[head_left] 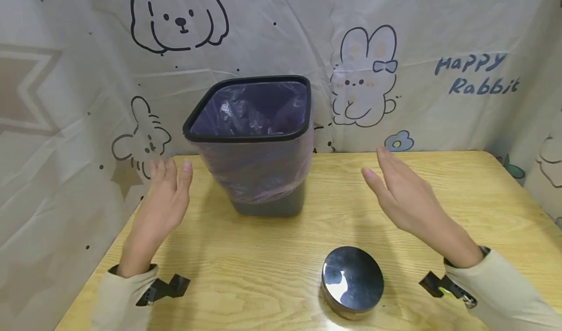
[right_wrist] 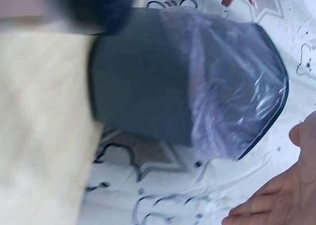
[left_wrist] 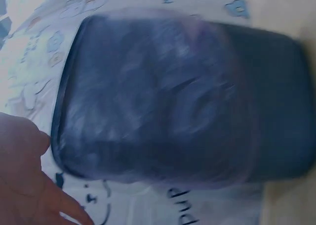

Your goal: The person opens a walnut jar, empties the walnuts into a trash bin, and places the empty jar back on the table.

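A dark grey trash can (head_left: 272, 207) stands upright on the wooden table, with a thin purple trash bag (head_left: 259, 167) lining it and folded down outside under a black rim ring (head_left: 246, 139). My left hand (head_left: 163, 202) hovers to the left of the can, fingers extended and holding nothing. On the other side, my right hand (head_left: 408, 199) is raised well apart from the can, its fingers straight and thumb spread. Between the can and me, nearer the front, sits a round container with a glossy black lid (head_left: 352, 278). Both wrist views show the can's side and the bag's loose folds.
The light wooden table (head_left: 246, 272) ends at a cloth backdrop (head_left: 281, 38) printed with cartoon animals and lettering, which hangs behind and along the left side. Each wrist wears a black strap with a small block (head_left: 177, 286).
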The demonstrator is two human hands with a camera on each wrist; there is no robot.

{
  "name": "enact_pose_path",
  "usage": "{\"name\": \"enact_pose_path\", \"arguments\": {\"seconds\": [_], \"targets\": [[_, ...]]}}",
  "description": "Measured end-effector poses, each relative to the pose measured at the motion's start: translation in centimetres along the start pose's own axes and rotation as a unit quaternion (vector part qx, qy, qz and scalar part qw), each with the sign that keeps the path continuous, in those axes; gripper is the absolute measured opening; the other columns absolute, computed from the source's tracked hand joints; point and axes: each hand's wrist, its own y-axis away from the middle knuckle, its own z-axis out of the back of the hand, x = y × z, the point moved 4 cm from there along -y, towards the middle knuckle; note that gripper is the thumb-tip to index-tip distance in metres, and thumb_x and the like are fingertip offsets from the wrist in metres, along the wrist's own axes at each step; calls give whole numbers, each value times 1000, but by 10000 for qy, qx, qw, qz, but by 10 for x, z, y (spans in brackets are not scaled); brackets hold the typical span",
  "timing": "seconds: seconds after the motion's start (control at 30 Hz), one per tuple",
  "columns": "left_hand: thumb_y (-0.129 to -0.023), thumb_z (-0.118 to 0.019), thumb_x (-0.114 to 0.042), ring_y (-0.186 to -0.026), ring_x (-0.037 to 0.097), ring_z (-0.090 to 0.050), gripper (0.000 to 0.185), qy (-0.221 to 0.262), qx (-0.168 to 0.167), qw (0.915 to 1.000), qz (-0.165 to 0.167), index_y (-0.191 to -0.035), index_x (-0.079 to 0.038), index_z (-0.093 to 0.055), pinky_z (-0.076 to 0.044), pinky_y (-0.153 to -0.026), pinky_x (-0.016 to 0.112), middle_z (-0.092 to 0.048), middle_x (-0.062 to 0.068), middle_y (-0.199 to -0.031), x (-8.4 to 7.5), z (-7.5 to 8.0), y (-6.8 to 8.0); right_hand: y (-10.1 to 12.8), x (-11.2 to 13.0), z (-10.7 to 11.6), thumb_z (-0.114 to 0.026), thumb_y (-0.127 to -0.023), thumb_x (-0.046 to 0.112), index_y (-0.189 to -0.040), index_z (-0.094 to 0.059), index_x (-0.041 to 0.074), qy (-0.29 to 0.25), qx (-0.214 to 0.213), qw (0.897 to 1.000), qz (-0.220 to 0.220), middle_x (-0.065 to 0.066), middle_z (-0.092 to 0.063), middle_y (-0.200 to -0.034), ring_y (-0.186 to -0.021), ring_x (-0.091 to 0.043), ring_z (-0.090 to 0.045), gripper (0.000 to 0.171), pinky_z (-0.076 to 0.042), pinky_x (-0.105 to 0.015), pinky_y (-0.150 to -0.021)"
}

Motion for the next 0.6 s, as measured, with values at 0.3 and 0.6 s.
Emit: {"name": "enact_pose_path", "arguments": {"seconds": [0.3,0.6], "targets": [[-102,-11,-52,-140,49,8,83,-555,-202,9981,-155,-145,18,-1,-4,-112,62,4,38,-150,-20,39,-39,-55,59,9,-17,-103,49,-150,-19,-5,-156,30,9999,-25,-19,-24,-155,-141,-36,-26,72,-26,-55,-112],[-101,-13,-51,-137,49,21,84,-1342,609,9891,-25,-143,19,5,4,-113,60,12,40,-148,-31,45,-72,-97,104,13,-22,-104,45,-134,-42,-10,433,30,9989,-176,-23,-49,-127,-121,-37,-47,66,-39,-51,-101]]}}
